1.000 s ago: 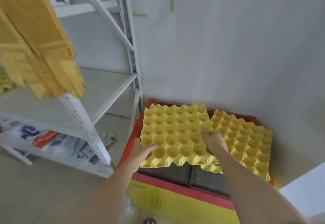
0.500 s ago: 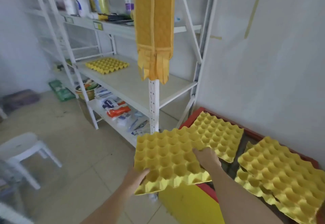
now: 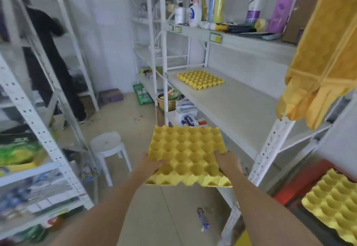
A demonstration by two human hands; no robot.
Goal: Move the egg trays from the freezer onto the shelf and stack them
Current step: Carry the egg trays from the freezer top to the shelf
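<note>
I hold a yellow egg tray (image 3: 186, 155) level in front of me with both hands. My left hand (image 3: 149, 163) grips its near left edge and my right hand (image 3: 229, 161) grips its near right edge. The tray hangs over the floor, just left of the white shelf (image 3: 231, 102). Another yellow egg tray (image 3: 201, 79) lies flat at the far end of that shelf. At the lower right, a further egg tray (image 3: 336, 199) rests on the red-rimmed freezer (image 3: 295, 182).
A yellow cloth (image 3: 326, 56) hangs from the upright post at the right. Bottles (image 3: 195, 12) stand on the upper shelf. A white stool (image 3: 110, 147) stands on the floor to the left, beside another rack. A person in dark clothes (image 3: 48, 56) stands at the back left.
I lifted the tray off the freezer and turned left with it; the view now faces along the shelf, and the freezer has slid to the lower right.
</note>
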